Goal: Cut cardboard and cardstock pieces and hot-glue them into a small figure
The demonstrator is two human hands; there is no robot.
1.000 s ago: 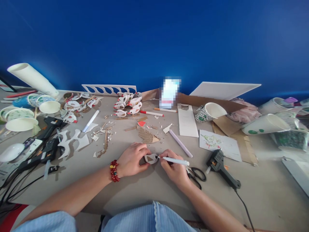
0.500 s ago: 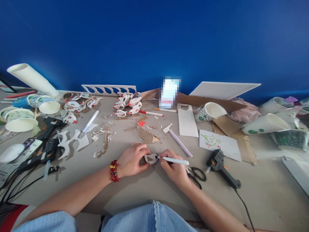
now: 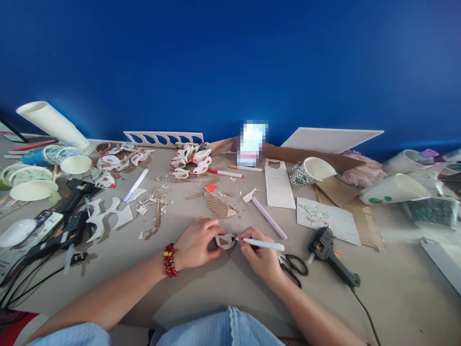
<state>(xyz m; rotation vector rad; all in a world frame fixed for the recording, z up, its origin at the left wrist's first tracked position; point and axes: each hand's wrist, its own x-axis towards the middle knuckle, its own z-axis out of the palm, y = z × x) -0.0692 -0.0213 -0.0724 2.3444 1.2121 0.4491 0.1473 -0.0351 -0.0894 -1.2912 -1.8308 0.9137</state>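
Observation:
Between the thumb and fingers of my left hand (image 3: 200, 243) is a small white bird cutout (image 3: 225, 241) with a brown wing patch and a dark spot at its right end. My right hand (image 3: 262, 257) is closed around a white marker (image 3: 262, 244), whose tip meets the cutout near the dark spot. Black-handled scissors (image 3: 296, 265) lie partly under my right hand. Finished-looking white birds with red beaks (image 3: 190, 158) are piled at the back, and a red-capped marker (image 3: 226, 173) lies just right of them.
A black glue gun (image 3: 333, 257) with a cord lies on the right, below a drawing of a bird (image 3: 324, 218). Cardboard scraps (image 3: 219, 204) and a lilac marker (image 3: 269, 218) lie ahead of my hands. Paper cups (image 3: 34, 182), cables and another glue gun (image 3: 68, 233) crowd the left.
The whole view has shifted slightly, with the table appearing a little lower. Both hands keep their hold, and the marker tip stays at the cutout's right end.

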